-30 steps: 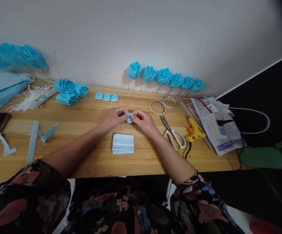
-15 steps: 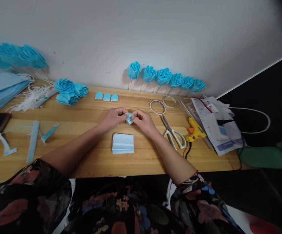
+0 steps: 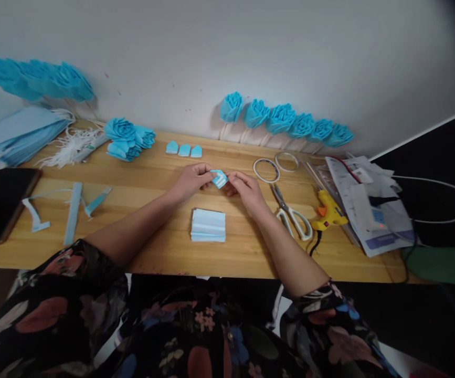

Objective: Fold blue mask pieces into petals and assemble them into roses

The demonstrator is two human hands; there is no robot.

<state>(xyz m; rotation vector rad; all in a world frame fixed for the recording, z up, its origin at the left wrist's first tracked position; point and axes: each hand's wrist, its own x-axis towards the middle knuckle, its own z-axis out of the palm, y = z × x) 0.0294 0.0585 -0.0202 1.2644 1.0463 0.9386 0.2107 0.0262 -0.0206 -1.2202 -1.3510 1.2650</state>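
Between my two hands is a small folded blue petal piece [image 3: 220, 179] with white folded edges facing up. My left hand [image 3: 193, 181] pinches its left side between thumb and fingers. At the right corner, my right hand [image 3: 246, 191] holds it with thumb and fingertips. Below my hands lies a stack of pale blue fabric pieces [image 3: 208, 226]. Behind them, three folded petals [image 3: 184, 150] with pointed tops sit in a row on the wooden table [image 3: 164, 252].
Blue flowers on sticks [image 3: 281, 119] lean on the wall; more flowers [image 3: 125, 137] lie at left. Scissors [image 3: 290, 210], tape rolls [image 3: 266, 170] and a yellow glue gun [image 3: 327, 211] lie at right. At left are a phone [image 3: 4, 202], strips [image 3: 73, 212] and face masks [image 3: 22, 134].
The petal piece now lies more open to view, its white V-shaped edges showing. My right hand has shifted to its right corner. The whole view has swung slightly left.
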